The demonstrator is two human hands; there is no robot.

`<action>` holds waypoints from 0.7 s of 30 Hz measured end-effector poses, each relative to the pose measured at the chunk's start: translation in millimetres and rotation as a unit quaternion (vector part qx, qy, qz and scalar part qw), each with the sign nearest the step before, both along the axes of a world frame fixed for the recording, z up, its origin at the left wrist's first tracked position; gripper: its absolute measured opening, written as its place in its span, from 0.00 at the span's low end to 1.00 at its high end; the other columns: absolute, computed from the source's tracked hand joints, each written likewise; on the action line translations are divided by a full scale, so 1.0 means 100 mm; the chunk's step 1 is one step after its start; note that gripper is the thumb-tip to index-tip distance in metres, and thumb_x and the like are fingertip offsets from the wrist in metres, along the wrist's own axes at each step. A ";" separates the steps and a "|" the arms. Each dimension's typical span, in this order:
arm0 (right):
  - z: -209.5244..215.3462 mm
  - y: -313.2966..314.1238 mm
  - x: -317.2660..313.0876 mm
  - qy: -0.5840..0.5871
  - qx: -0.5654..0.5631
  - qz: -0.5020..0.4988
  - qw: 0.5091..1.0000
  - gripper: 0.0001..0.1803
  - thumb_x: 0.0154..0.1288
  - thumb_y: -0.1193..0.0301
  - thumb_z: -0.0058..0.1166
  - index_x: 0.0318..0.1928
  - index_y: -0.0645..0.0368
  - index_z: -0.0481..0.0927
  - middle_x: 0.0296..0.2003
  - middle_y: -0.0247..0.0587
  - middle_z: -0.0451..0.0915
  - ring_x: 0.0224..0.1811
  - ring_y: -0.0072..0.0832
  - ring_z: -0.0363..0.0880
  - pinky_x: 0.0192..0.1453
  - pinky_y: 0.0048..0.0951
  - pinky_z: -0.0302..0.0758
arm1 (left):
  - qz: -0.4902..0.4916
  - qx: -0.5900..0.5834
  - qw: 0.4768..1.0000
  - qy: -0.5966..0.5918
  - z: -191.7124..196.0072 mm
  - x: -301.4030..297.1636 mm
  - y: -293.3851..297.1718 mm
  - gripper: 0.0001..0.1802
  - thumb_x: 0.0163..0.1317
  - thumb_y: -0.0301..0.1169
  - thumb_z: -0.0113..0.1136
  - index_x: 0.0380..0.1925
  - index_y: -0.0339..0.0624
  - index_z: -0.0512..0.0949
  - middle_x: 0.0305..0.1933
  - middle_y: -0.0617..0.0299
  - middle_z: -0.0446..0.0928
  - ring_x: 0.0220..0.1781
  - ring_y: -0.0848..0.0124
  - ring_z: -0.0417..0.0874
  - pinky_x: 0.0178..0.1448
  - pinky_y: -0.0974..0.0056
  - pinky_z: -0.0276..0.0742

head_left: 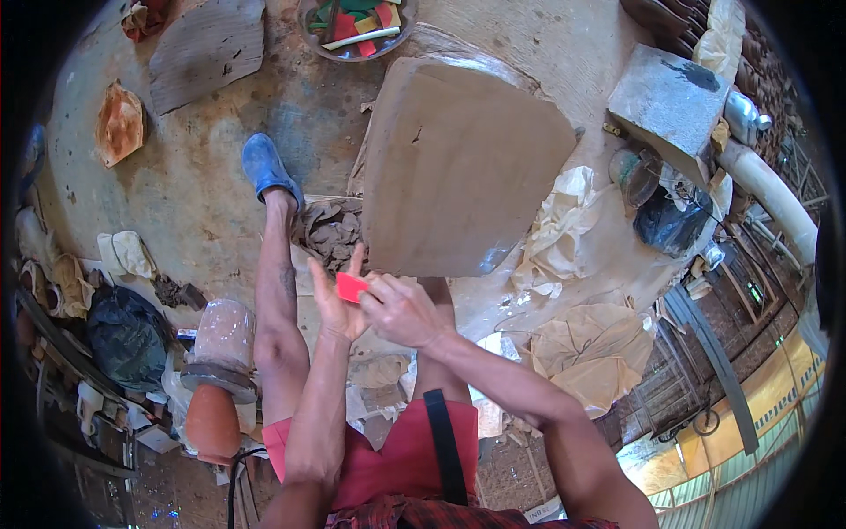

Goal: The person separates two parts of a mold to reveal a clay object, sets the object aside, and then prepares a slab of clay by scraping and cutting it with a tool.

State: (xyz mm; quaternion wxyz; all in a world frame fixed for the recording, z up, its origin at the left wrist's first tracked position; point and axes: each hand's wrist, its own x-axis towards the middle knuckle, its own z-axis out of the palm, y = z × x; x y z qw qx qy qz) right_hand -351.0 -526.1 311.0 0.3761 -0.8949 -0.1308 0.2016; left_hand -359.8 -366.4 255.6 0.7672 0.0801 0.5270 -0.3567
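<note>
Head view: both hands (374, 304) pinch red card (351, 286) beside clay slab (458, 167).

Smooth matt clay slab (458, 167)

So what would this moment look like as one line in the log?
left hand: holds red card | right hand: pinches same card | ahead: big clay slab | below: clay lumps | left: blue shoe
</note>
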 end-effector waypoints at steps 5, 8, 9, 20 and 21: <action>0.00 -0.14 0.79 -0.128 -0.043 -0.232 0.963 0.15 0.58 0.80 0.63 0.48 0.62 0.84 0.36 0.42 0.81 0.38 0.38 0.82 0.42 0.38 0.83 | 0.061 -0.031 0.997 -0.020 -0.03 -0.15 0.28 0.55 0.68 0.78 0.46 0.82 0.53 0.59 0.68 0.41 0.76 0.65 0.53 0.80 0.75 0.49 0.73; 0.04 -0.74 1.60 -0.189 -0.158 -0.230 0.941 0.17 0.57 0.81 0.62 0.49 0.60 0.83 0.37 0.41 0.84 0.39 0.39 0.81 0.41 0.43 0.79 | -0.007 0.035 0.999 -0.017 0.20 0.02 0.06 0.51 0.70 0.75 0.47 0.83 0.57 0.56 0.70 0.41 0.73 0.59 0.56 0.79 0.76 0.49 0.71; -0.01 -0.94 1.81 -0.212 -0.174 -0.203 0.940 0.17 0.56 0.81 0.62 0.49 0.59 0.82 0.38 0.41 0.84 0.41 0.39 0.81 0.42 0.43 0.78 | -0.002 0.012 0.999 -0.040 0.20 0.02 0.00 0.51 0.70 0.75 0.48 0.83 0.56 0.56 0.71 0.42 0.71 0.58 0.56 0.78 0.77 0.49 0.70; -0.30 -0.97 1.42 -0.222 -0.142 -0.018 0.965 0.15 0.51 0.77 0.63 0.42 0.62 0.83 0.49 0.40 0.87 0.48 0.37 0.81 0.48 0.39 0.77 | 0.046 0.008 0.998 -0.046 0.14 -0.08 -0.21 0.53 0.71 0.74 0.48 0.85 0.55 0.50 0.68 0.43 0.72 0.60 0.55 0.78 0.79 0.46 0.69; -0.28 -0.95 1.36 -0.223 -0.144 -0.018 0.964 0.15 0.51 0.77 0.63 0.42 0.62 0.83 0.49 0.40 0.87 0.48 0.37 0.81 0.48 0.39 0.77 | 0.056 -0.001 0.997 -0.045 0.13 -0.09 -0.20 0.53 0.71 0.74 0.47 0.85 0.55 0.50 0.68 0.44 0.72 0.59 0.55 0.78 0.79 0.46 0.69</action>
